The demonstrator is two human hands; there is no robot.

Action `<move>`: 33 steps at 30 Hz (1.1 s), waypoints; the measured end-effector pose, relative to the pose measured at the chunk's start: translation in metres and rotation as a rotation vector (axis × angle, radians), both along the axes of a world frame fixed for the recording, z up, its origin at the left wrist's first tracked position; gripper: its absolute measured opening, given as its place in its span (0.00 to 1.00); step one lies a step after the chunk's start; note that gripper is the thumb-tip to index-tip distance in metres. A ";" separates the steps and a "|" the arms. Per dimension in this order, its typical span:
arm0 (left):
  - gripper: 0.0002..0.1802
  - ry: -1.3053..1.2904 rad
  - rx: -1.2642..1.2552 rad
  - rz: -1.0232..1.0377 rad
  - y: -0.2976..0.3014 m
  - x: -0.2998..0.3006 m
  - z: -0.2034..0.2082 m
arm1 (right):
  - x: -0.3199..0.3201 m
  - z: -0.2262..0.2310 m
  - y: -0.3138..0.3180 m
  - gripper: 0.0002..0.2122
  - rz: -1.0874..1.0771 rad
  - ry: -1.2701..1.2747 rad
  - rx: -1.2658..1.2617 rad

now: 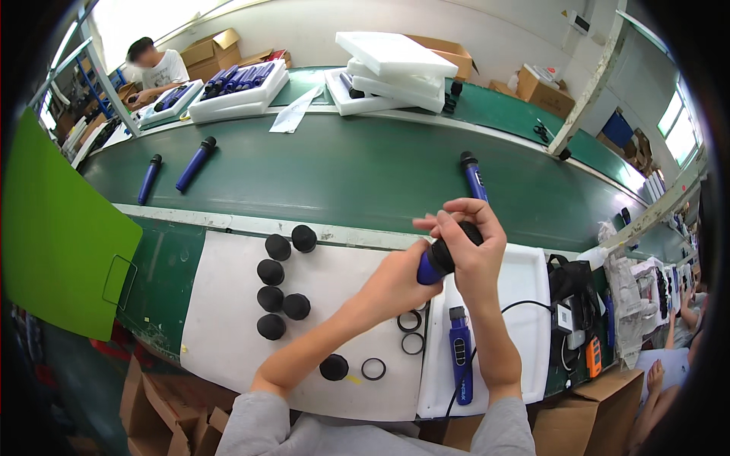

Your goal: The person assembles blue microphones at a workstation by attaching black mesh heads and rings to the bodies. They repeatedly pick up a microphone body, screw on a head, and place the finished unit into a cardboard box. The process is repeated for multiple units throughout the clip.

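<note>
L hand (pixel 401 272) grips mic (pixel 431 267) by its body; R hand (pixel 480 252) has thumb & fingers round its head (pixel 472 232). Prob. best: body steady, head square w/ it.

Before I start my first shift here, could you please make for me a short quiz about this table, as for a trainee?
1. Count: how many black caps stand on the pale mat?
2. True or false: the left hand and the right hand both touch the held mic.
3. Left or right: on which side of the green belt do two mics lie near each other?

Key:
1. Seven.
2. True: the left hand is on its blue body, the fingers of the right hand are at its black head.
3. Left.
</note>
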State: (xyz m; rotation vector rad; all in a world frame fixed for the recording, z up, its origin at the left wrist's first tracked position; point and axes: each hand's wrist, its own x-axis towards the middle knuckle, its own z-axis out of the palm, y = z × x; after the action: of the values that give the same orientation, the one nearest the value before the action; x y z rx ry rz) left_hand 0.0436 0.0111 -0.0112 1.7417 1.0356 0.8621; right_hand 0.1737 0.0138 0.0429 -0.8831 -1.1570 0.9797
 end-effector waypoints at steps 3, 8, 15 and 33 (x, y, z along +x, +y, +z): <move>0.18 -0.031 -0.152 -0.301 0.007 -0.007 0.028 | 0.020 0.004 0.002 0.08 0.202 -0.008 0.107; 0.09 -0.547 -0.681 -0.997 -0.001 -0.006 0.012 | 0.022 0.001 -0.001 0.11 0.797 0.244 0.155; 0.27 -0.099 -0.083 -0.121 0.013 0.002 0.006 | -0.002 -0.006 0.002 0.09 -0.081 -0.112 0.054; 0.37 -0.003 0.085 0.000 0.020 0.003 -0.013 | 0.001 -0.016 0.014 0.09 0.014 -0.027 -0.004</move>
State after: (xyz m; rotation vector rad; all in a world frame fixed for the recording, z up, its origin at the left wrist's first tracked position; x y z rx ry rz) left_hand 0.0464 0.0306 -0.0239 1.8111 1.0095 0.9200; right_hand 0.1752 0.0279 0.0266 -0.8947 -1.1862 0.9847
